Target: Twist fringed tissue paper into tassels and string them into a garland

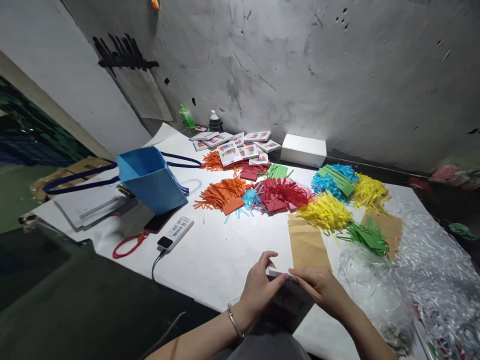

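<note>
Near the front edge of the table, a flat box (290, 300) stands between my two hands, its top edge white and its near face in shadow. My left hand (258, 285) grips its left side, with the thumb along the top edge and the index finger curled above. Across the top right corner lies my right hand (322, 289), thumb and fingers pinched at the edge. Just beyond is a sheet of brown paper (307, 242). Fringed paper bundles lie farther back: orange (221, 195), red (279, 192), yellow (326, 210) and green (369, 235).
Flat printed boxes (228, 152) are piled at the back, beside a white box (303, 150). A blue bag (150, 175), a phone (161, 221) and a white device with a cable (176, 232) are on the left. Clear plastic wrapping (431, 260) covers the right side.
</note>
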The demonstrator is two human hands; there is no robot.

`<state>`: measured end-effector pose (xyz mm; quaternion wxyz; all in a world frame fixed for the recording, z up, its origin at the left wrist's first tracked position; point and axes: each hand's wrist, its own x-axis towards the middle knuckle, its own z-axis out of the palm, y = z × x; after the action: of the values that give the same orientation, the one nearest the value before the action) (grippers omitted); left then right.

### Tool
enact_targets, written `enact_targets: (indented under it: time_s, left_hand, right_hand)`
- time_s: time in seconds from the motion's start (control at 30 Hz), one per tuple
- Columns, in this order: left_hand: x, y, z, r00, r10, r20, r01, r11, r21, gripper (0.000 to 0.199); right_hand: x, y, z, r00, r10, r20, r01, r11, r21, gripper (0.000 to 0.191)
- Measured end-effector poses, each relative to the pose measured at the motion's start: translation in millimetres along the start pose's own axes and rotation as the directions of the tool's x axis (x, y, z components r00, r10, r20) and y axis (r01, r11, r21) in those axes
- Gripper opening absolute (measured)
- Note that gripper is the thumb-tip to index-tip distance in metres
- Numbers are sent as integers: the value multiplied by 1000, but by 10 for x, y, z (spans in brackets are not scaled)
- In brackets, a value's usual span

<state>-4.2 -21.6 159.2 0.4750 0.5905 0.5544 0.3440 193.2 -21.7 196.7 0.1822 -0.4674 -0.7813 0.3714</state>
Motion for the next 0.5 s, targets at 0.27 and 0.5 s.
enact_targets:
  time_s: [0.27, 0.5]
  left_hand:
    - [27, 37, 66, 999, -16, -49, 16, 1000, 10, 46]
    - [-23, 27, 49, 999, 31, 39, -26, 992, -125, 79]
  right_hand:
    - [-16, 34, 16, 999, 39, -34, -39, 999, 19, 32]
    - [-44, 117, 7, 998, -56, -42, 53, 996, -67, 31]
